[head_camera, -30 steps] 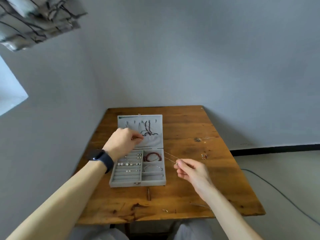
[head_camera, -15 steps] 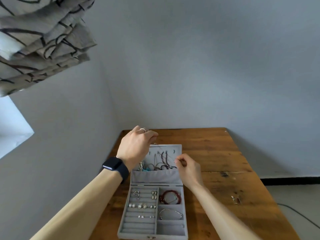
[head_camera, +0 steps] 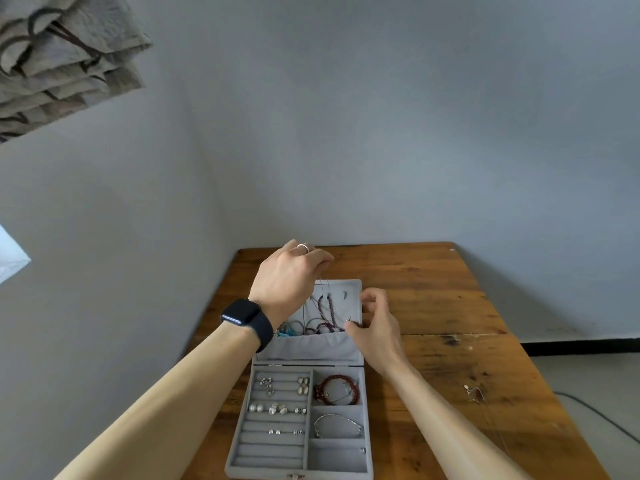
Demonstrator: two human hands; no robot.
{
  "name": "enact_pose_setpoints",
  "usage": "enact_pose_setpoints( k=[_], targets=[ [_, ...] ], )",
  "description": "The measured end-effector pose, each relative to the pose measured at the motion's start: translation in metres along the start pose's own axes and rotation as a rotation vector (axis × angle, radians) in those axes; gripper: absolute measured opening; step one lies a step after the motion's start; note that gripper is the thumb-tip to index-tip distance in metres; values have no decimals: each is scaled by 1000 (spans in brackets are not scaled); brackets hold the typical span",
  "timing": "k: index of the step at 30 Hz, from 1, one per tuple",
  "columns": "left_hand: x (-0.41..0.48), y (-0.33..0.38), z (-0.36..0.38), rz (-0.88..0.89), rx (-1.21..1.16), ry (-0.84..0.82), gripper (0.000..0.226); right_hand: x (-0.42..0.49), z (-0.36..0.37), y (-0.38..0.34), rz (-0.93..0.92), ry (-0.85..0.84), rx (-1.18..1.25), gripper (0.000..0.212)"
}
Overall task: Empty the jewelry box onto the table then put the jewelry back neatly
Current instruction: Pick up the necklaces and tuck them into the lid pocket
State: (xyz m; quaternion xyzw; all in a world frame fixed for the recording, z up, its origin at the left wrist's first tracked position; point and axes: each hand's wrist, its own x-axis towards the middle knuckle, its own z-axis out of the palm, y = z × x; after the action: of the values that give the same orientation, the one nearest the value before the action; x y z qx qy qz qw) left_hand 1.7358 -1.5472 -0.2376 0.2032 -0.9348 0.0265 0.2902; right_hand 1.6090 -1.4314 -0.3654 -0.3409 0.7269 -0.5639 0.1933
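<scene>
At lower centre, over the open grey velvet jewelry box [head_camera: 336,460], the left hand [head_camera: 291,282], pinching a thin silver chain [head_camera: 320,289], should hook it taut on the lid while the curled right hand [head_camera: 375,327], its grip unclear, guides the slack.

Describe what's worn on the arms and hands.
On the left hand, a silver ring; on its wrist, a black smartwatch with dark band. The right hand wears nothing visible. Both forearms bare, no sleeves in view.
</scene>
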Motion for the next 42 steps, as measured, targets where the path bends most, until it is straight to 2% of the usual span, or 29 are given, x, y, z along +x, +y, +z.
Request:
enact_pose_setpoints(
  k=[4,9,14,18,22,25,27,30,31,39,42],
  targets=[
    [9,6,5,-7,-15,-42,25,7,0,3,211,-100,181,72],
    [9,12,20,4,-23,-190,22,16,1,5,329,-184,277,66],
    [9,16,29,-76,-65,-311,20,21,-1,-1,398,-230,326,60],
    [11,16,31,-92,-87,-374,19,19,-9,-6,218,-96,318,56],
    [9,14,36,-114,-134,-396,16,19,-11,-9,-74,49,45,54],
    [7,15,42,-129,-167,-395,13,20,-13,-8,-206,123,-131,56],
    [8,15,44,-131,-178,-385,12,22,-15,-5,-245,115,-176,48],
    [8,14,46,-122,-186,-356,10,24,-16,-2,-264,58,-203,14],
    [8,13,47,-119,-181,-354,11,24,-15,-1,-270,56,-201,10],
    [-4,10,56,-121,-153,-308,13,23,-7,0,-273,62,-186,5],
    [-7,7,58,-59,-6,-258,19,21,-6,0,-288,88,-195,4]
  ],
)
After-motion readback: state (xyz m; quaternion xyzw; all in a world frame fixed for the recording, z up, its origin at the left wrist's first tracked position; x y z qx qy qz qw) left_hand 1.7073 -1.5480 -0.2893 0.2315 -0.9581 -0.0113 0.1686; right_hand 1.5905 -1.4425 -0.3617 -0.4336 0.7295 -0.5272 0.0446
